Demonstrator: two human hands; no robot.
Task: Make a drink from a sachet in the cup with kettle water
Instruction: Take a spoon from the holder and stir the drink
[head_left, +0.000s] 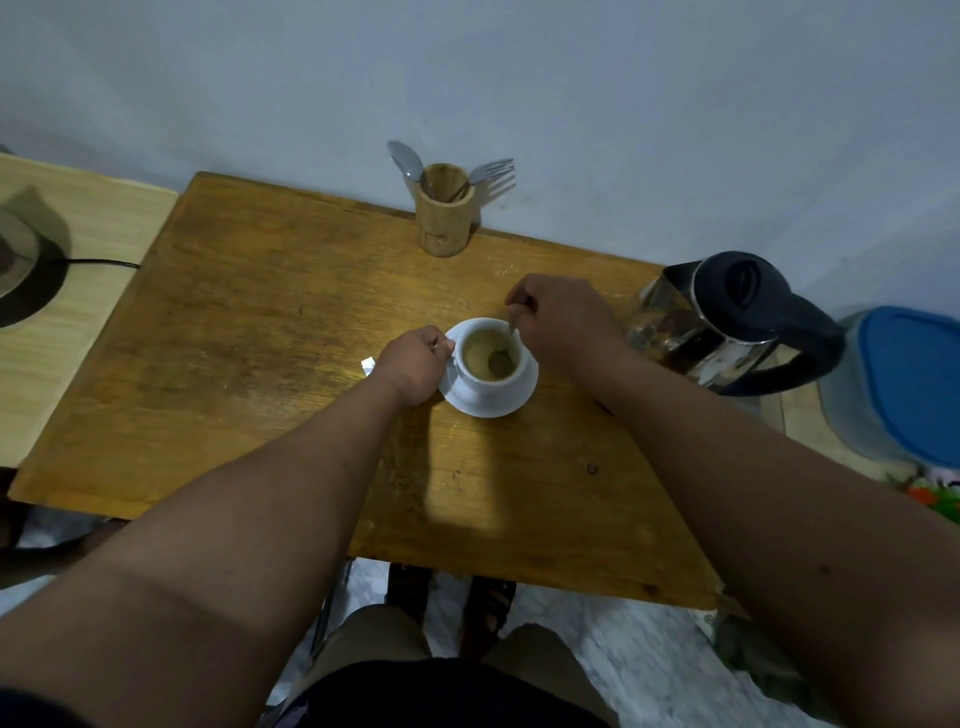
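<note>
a: where is the cup (488, 364) at this moment?

b: it stands on a white saucer (511, 402), near the middle of the wooden table (249, 332). inside the cup there is a light brown drink with some foam on it.

a: and the hands?

b: the left hand (413, 366) is at the left side of the cup. its fingers are closed around the handle there, so it has hold of the cup. the right hand (558, 317) is just behind and to the right of the cup. its fingers are pinched together on the top of a small spoon (506, 345), and the bowl of the spoon is down in the drink.

a: do you see the sachet?

b: just left of the left hand, a small white piece (368, 364) lies on the table, half hidden by the hand. i cannot tell if this is the sachet.

a: the kettle?

b: the kettle (727, 322) is at the right edge of the table, well apart from the cup. it has a glass body, a dark lid and a dark handle.

a: something else?

b: a wooden holder (445, 218) stands at the far edge near the wall, with a spoon and a fork (493, 169) in it. to the right of the kettle is a container with a blue lid (909, 374).
</note>
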